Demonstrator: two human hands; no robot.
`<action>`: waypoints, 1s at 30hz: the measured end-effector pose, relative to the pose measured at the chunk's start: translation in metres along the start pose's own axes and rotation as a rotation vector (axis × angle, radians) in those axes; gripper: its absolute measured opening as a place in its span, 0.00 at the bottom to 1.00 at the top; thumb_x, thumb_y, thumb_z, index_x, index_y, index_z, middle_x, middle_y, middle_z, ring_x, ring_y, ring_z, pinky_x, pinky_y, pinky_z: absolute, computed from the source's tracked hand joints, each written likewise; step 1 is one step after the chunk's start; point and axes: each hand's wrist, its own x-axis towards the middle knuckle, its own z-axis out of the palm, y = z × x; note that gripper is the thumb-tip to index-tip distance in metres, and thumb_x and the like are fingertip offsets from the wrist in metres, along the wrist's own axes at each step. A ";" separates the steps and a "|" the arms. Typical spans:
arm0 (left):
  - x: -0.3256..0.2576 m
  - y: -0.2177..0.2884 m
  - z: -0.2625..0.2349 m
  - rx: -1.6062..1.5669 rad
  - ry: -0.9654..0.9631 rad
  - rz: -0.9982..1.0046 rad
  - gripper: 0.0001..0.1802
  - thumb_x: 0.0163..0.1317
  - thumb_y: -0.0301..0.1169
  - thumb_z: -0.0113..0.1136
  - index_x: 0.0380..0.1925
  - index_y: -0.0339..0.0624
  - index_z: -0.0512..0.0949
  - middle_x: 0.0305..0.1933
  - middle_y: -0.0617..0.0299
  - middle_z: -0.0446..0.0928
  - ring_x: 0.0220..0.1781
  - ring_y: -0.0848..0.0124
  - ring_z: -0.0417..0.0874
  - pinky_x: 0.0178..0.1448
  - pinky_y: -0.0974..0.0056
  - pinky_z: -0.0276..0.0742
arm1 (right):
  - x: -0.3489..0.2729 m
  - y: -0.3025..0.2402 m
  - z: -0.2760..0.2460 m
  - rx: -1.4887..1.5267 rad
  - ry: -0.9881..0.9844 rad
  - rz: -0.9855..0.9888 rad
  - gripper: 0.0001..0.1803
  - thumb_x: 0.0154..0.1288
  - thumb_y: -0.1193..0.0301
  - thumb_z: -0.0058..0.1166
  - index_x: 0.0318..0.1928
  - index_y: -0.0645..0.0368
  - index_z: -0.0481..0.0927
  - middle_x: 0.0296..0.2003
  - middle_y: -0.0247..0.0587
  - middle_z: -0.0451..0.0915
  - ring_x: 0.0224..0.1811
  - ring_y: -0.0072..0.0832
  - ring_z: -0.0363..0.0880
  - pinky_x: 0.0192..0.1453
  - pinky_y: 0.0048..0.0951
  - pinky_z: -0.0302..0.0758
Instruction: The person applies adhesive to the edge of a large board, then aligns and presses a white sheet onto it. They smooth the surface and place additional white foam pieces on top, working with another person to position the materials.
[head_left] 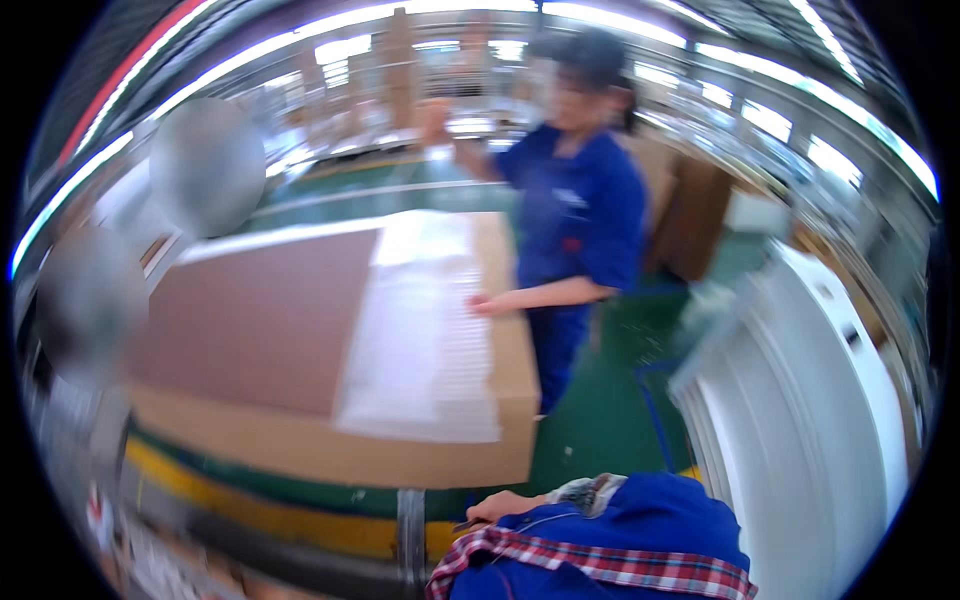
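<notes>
My right hand (495, 508) is low in the view, in front of my blue-clothed body, with its forearm coming from the right. Its fingers look curled around a small dark thing that I cannot make out. My left hand is outside the view. Just beyond my hand lies a large cardboard box (330, 455) with a brown panel (260, 305) on top. White foam sheeting (415, 330) covers its right part. A co-worker (575, 200) in blue stands at the box's far right, one hand touching the sheeting and the other raised.
A large white molded panel or casing (800, 400) stands close on my right. Tall brown cardboard (690, 215) stands behind the co-worker. A metal post (411, 530) and a yellow floor strip (290, 508) lie near the box's front. Blurred round patches hide part of the left side.
</notes>
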 end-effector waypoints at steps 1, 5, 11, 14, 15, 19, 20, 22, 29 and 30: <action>-0.007 0.039 0.022 -0.111 -0.039 0.064 0.14 0.47 0.33 0.60 0.36 0.42 0.75 0.45 0.49 0.70 0.43 0.54 0.72 0.47 0.58 0.68 | -0.011 0.015 -0.020 -0.008 0.065 0.002 0.13 0.59 0.59 0.44 0.34 0.55 0.71 0.26 0.51 0.75 0.33 0.47 0.75 0.34 0.41 0.70; -0.048 0.175 0.087 -0.483 -0.358 0.316 0.13 0.47 0.32 0.60 0.33 0.42 0.75 0.42 0.50 0.70 0.40 0.55 0.72 0.44 0.59 0.68 | -0.089 0.040 -0.033 0.102 0.316 0.109 0.11 0.57 0.62 0.45 0.32 0.56 0.71 0.25 0.52 0.74 0.32 0.49 0.74 0.33 0.42 0.69; -0.164 0.342 0.114 -0.810 -0.806 0.551 0.10 0.46 0.31 0.61 0.30 0.41 0.74 0.39 0.52 0.70 0.36 0.58 0.72 0.39 0.61 0.68 | -0.217 0.041 -0.099 0.138 0.491 0.308 0.10 0.56 0.63 0.44 0.29 0.57 0.71 0.24 0.51 0.74 0.30 0.48 0.74 0.31 0.42 0.68; -0.223 0.419 0.114 -0.897 -0.972 0.675 0.09 0.46 0.30 0.61 0.28 0.41 0.74 0.37 0.53 0.70 0.34 0.59 0.72 0.36 0.62 0.68 | -0.281 0.083 -0.120 0.136 0.559 0.380 0.12 0.58 0.62 0.44 0.30 0.58 0.72 0.24 0.50 0.75 0.31 0.47 0.74 0.33 0.41 0.69; -0.242 0.443 0.115 -0.919 -1.029 0.706 0.09 0.46 0.30 0.62 0.27 0.41 0.74 0.37 0.53 0.70 0.34 0.60 0.72 0.36 0.62 0.67 | -0.298 0.110 -0.112 0.114 0.607 0.443 0.12 0.58 0.62 0.44 0.31 0.58 0.72 0.24 0.50 0.75 0.31 0.47 0.74 0.33 0.40 0.69; -0.300 0.518 0.122 -0.920 -1.233 0.799 0.08 0.46 0.29 0.62 0.25 0.40 0.73 0.34 0.54 0.70 0.31 0.61 0.72 0.33 0.63 0.67 | -0.377 0.141 -0.136 0.061 0.776 0.683 0.12 0.60 0.62 0.46 0.32 0.58 0.73 0.26 0.48 0.76 0.31 0.45 0.75 0.33 0.40 0.71; -0.309 0.531 0.129 -0.908 -1.276 0.811 0.08 0.46 0.29 0.62 0.24 0.40 0.73 0.34 0.54 0.70 0.30 0.62 0.72 0.32 0.64 0.67 | -0.394 0.148 -0.141 0.053 0.811 0.742 0.12 0.59 0.62 0.46 0.32 0.58 0.73 0.27 0.47 0.77 0.31 0.45 0.76 0.33 0.40 0.71; -0.324 0.559 0.141 -0.876 -1.349 0.842 0.08 0.45 0.29 0.62 0.23 0.40 0.73 0.33 0.55 0.70 0.29 0.63 0.72 0.30 0.64 0.67 | -0.426 0.158 -0.149 0.059 0.908 0.803 0.14 0.58 0.59 0.49 0.32 0.57 0.73 0.26 0.46 0.77 0.30 0.43 0.76 0.32 0.38 0.71; -0.357 0.639 0.214 -0.802 -1.441 0.854 0.08 0.45 0.27 0.63 0.19 0.39 0.72 0.29 0.57 0.70 0.24 0.66 0.72 0.25 0.66 0.67 | -0.471 0.203 -0.165 0.164 1.169 1.032 0.18 0.58 0.53 0.50 0.31 0.56 0.74 0.25 0.44 0.77 0.29 0.40 0.76 0.30 0.34 0.71; -0.363 0.653 0.224 -0.815 -1.446 0.858 0.08 0.45 0.27 0.63 0.18 0.39 0.72 0.28 0.57 0.70 0.24 0.66 0.72 0.24 0.67 0.67 | -0.470 0.201 -0.176 0.224 1.138 1.115 0.15 0.59 0.56 0.50 0.34 0.55 0.74 0.28 0.44 0.78 0.33 0.40 0.77 0.35 0.33 0.71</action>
